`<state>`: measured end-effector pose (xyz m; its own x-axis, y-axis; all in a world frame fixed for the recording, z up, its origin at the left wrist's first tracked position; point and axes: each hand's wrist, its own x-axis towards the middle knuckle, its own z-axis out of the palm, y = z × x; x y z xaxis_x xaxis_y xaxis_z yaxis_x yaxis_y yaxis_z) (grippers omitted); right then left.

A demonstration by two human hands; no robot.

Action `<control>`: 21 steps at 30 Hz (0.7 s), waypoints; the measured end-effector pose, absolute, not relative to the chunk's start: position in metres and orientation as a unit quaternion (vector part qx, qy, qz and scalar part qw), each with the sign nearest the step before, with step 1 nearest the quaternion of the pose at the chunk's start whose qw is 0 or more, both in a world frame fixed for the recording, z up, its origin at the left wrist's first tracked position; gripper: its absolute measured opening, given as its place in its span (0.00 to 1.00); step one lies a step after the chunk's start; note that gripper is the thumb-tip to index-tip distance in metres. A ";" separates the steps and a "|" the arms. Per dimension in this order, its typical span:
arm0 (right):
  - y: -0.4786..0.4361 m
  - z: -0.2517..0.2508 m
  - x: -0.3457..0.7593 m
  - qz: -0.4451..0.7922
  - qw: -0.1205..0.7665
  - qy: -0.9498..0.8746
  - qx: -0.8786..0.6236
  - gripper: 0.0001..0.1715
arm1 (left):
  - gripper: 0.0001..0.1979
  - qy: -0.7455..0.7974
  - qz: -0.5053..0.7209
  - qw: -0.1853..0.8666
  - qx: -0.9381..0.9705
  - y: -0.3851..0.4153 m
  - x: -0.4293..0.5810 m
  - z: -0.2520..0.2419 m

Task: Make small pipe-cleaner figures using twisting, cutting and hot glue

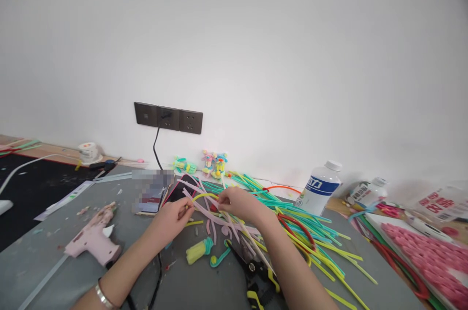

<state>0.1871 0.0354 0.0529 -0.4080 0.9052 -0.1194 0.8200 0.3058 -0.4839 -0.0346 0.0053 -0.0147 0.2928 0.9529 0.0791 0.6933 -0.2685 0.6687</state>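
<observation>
A short yellow pipe cleaner (204, 195) bows upward between my two hands. My left hand (178, 213) pinches its left end, and the fingertips of my right hand (236, 201) close on its right end. Below them lies a small yellow and teal pipe-cleaner piece (197, 251), with a curled teal strip (221, 255) beside it. Pale pink pipe cleaners (223, 221) spread under and behind my hands. Black and yellow pliers (256, 271) rest near my right forearm, which partly covers them.
Teal and yellow pipe cleaners (321, 246) fan out on the right, near a white bottle (321, 188). A pink glue gun (93, 242) lies at left. Small pipe-cleaner figures (215, 164) stand by the wall. Pink braided work (427, 251) sits far right.
</observation>
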 end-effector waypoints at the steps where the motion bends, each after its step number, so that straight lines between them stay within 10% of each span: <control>1: 0.037 0.057 0.189 0.239 0.107 -0.801 -0.538 0.09 | 0.14 0.543 0.248 0.268 0.756 0.005 -0.035 -0.015; 21: 0.016 0.112 0.257 0.229 0.251 -0.755 -0.560 0.19 | 0.15 0.506 0.312 0.275 0.756 0.004 -0.034 -0.010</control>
